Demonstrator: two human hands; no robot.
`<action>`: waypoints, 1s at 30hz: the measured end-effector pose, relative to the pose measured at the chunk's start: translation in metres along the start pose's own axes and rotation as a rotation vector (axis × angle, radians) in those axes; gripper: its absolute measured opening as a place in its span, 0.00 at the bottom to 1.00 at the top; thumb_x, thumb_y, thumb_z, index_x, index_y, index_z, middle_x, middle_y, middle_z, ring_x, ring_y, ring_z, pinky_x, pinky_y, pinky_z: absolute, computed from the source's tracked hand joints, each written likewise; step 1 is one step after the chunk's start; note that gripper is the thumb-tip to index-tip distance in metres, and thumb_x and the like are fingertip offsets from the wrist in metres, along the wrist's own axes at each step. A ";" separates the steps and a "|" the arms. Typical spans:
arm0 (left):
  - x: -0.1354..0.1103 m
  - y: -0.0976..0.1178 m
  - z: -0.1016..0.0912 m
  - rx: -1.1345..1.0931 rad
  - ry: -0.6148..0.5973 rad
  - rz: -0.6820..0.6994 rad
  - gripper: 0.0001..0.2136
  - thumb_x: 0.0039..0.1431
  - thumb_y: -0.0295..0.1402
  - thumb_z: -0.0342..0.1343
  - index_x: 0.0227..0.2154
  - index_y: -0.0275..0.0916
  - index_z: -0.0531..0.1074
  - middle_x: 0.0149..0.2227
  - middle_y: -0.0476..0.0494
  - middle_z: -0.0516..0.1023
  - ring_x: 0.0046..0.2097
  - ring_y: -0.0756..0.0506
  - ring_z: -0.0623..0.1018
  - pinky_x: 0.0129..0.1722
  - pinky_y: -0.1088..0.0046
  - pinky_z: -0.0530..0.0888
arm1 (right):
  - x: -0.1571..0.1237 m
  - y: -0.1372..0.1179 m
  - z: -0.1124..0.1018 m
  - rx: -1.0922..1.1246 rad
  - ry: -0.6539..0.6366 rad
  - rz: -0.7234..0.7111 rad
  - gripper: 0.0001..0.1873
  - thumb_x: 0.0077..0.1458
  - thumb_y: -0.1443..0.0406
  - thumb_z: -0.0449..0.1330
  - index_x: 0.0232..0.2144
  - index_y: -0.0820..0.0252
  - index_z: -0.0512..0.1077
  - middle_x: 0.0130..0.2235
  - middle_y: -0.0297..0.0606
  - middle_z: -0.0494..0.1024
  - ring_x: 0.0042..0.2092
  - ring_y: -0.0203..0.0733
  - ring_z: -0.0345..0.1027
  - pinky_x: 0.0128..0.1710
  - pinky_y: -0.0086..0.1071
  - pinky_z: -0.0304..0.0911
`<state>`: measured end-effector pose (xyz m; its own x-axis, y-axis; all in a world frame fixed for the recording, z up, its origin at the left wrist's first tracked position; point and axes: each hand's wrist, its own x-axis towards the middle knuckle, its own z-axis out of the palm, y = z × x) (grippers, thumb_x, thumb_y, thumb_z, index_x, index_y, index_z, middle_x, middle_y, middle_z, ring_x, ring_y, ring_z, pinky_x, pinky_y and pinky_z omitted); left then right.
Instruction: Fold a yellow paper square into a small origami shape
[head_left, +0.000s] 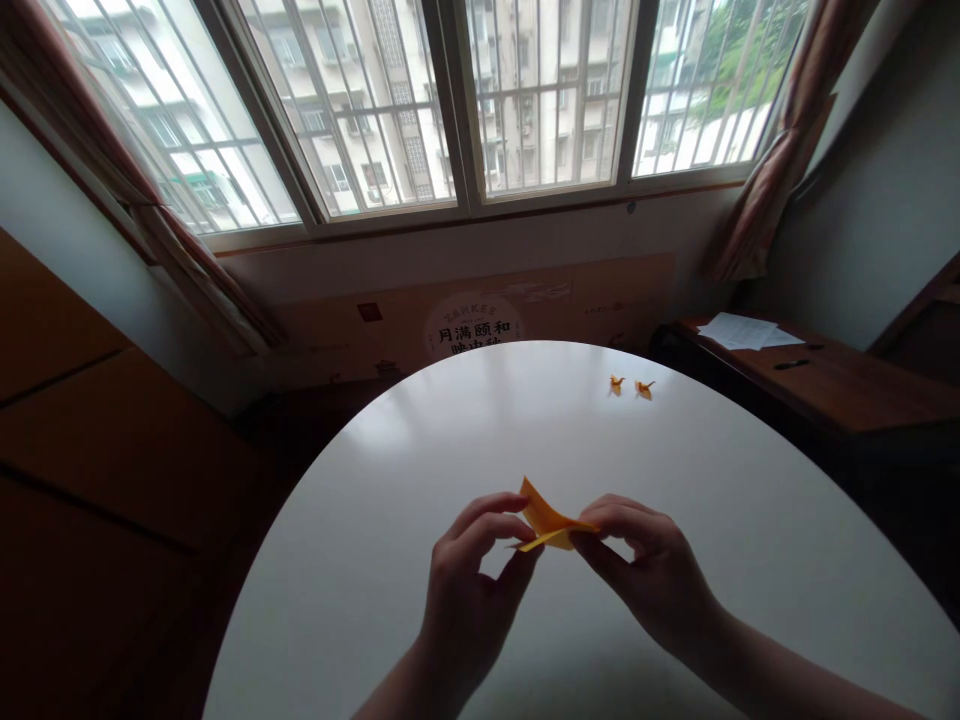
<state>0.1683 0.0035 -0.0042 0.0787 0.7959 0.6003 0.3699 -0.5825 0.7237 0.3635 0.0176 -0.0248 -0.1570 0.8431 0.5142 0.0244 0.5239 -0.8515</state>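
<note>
A folded piece of orange-yellow origami paper [551,518] is held above the white table between both hands. My left hand [474,570] pinches its left side, with fingers behind and between the parted layers and the thumb below. At the right corner, my right hand [651,560] grips the paper between thumb and fingers. One flap stands up at the upper left, while another lies lower and nearly flat. Farther back on the table are two small folded paper cranes, a left crane [616,384] and a right crane [644,389].
The round white table [360,600] has its curved edge in front and to the sides. A wooden desk [862,385] with paper sheets [739,330] and a dark pen-like item [791,364] stands at the right. Barred windows [547,100] and curtains [765,200] are beyond.
</note>
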 end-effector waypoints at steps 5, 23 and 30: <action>0.000 0.000 -0.005 0.029 -0.018 0.037 0.02 0.57 0.29 0.65 0.32 0.43 0.80 0.60 0.39 0.70 0.60 0.36 0.72 0.56 0.59 0.73 | -0.001 0.003 -0.001 0.037 0.003 0.095 0.08 0.61 0.62 0.64 0.31 0.58 0.79 0.31 0.38 0.77 0.32 0.40 0.71 0.32 0.31 0.65; 0.025 -0.035 -0.032 0.262 -0.020 -0.480 0.15 0.60 0.37 0.52 0.43 0.38 0.79 0.39 0.42 0.83 0.34 0.44 0.80 0.30 0.72 0.77 | 0.004 0.026 0.000 0.278 0.074 0.500 0.23 0.50 0.48 0.69 0.36 0.63 0.80 0.32 0.41 0.80 0.32 0.42 0.72 0.26 0.30 0.70; 0.039 -0.075 -0.110 0.687 0.067 -0.691 0.29 0.56 0.27 0.54 0.63 0.42 0.66 0.45 0.38 0.81 0.44 0.38 0.80 0.46 0.64 0.75 | 0.007 0.021 -0.001 0.265 0.132 0.553 0.25 0.48 0.47 0.68 0.36 0.63 0.78 0.31 0.40 0.78 0.29 0.40 0.70 0.24 0.31 0.70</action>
<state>0.0415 0.0603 0.0029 -0.4032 0.9024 0.1518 0.7756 0.2490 0.5800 0.3639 0.0342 -0.0388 -0.0672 0.9976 -0.0154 -0.1810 -0.0273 -0.9831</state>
